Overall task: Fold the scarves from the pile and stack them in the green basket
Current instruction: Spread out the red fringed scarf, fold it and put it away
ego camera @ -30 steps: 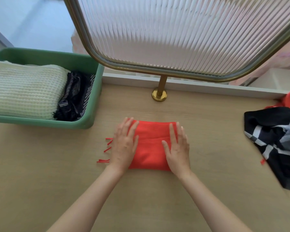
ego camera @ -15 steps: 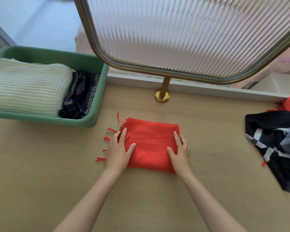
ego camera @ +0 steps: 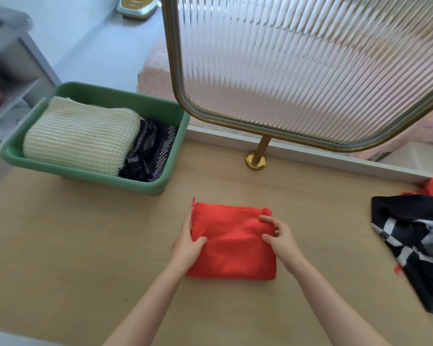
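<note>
The folded red fabric scarf [ego camera: 233,245] on the pale wooden worktop [ego camera: 85,258] is clasped at its side edges by the left hand [ego camera: 186,245] and the right hand [ego camera: 281,239], probably so the folds are kept together for carrying to the green plastic basket [ego camera: 85,174] beyond the left hand.

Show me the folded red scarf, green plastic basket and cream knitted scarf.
folded red scarf [ego camera: 235,248], head view, top layer
green plastic basket [ego camera: 85,175], head view, near rim
cream knitted scarf [ego camera: 80,136], head view, top face
</note>
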`<act>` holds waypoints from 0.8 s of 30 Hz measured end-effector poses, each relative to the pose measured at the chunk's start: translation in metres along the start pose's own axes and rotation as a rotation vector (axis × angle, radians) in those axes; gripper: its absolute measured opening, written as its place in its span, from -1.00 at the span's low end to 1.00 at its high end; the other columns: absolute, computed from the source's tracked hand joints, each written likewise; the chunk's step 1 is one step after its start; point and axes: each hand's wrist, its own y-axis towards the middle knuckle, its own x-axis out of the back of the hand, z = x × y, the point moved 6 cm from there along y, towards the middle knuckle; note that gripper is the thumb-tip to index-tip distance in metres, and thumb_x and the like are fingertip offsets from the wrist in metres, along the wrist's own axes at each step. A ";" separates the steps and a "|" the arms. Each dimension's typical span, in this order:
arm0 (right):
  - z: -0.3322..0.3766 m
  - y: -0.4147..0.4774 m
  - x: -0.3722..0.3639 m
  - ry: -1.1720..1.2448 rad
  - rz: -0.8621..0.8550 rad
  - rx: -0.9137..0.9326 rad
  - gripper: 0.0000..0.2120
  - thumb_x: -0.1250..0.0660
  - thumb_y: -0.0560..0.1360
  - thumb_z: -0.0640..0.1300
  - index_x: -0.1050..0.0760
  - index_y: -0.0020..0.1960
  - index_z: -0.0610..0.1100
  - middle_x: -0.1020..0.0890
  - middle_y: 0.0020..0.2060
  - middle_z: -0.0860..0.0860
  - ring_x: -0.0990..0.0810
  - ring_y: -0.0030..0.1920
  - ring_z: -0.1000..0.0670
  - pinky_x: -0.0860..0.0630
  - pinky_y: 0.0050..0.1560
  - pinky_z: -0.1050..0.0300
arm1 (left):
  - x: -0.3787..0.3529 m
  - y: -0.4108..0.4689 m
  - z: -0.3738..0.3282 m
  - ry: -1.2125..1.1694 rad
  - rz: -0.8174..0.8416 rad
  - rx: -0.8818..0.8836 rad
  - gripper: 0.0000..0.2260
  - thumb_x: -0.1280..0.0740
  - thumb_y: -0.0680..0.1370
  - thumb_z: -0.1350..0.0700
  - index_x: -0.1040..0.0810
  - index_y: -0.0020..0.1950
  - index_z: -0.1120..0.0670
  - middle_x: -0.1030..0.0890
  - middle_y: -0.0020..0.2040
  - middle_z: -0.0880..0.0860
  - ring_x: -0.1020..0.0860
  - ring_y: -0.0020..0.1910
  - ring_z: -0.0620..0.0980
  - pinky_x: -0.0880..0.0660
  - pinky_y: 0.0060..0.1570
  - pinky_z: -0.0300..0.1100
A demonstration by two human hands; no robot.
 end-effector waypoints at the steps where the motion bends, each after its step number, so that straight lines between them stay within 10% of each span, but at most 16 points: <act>1: 0.010 -0.001 0.001 -0.017 0.004 0.029 -0.50 -0.26 0.46 -0.42 -0.53 0.16 0.14 -0.44 0.23 -0.11 -0.44 0.13 -0.07 -0.42 0.28 -0.06 | 0.001 -0.005 0.001 -0.038 0.006 0.058 -0.31 -0.35 0.41 0.07 -0.20 0.51 0.00 -0.48 0.32 -0.01 -0.48 0.29 0.03 -0.37 0.33 -0.01; 6: 0.101 -0.007 -0.005 -0.168 0.071 0.275 -0.53 -0.20 0.51 -0.41 -0.53 0.20 0.08 -0.42 0.02 0.02 -0.42 0.11 0.02 -0.36 0.15 0.24 | 0.020 -0.046 -0.014 -0.395 0.072 0.182 -0.70 -0.27 0.56 0.28 -0.43 0.28 0.13 -0.61 0.03 0.04 -0.57 -0.12 -0.06 -0.48 -0.30 -0.26; 17: 0.361 0.001 -0.112 -0.402 0.165 0.843 -0.50 -0.10 0.48 -0.47 -0.56 0.22 -0.05 -0.36 -0.03 -0.02 -0.41 -0.01 0.01 -0.34 0.01 0.30 | 0.147 -0.050 -0.092 -0.994 -0.155 -0.065 -0.72 -0.21 0.59 0.31 -0.46 0.24 0.05 -0.64 0.07 0.02 -0.62 -0.05 -0.04 -0.53 -0.06 -0.08; 24: 0.414 0.076 -0.184 -0.591 0.121 0.809 -0.45 -0.01 0.46 -0.46 -0.57 0.22 -0.05 -0.43 0.25 -0.11 -0.42 0.25 -0.11 -0.31 0.11 0.25 | 0.164 0.036 -0.105 -1.044 -0.264 0.074 -0.68 -0.20 0.58 0.35 -0.37 0.34 0.30 -0.54 0.18 0.24 -0.56 -0.12 0.06 -0.51 -0.13 -0.07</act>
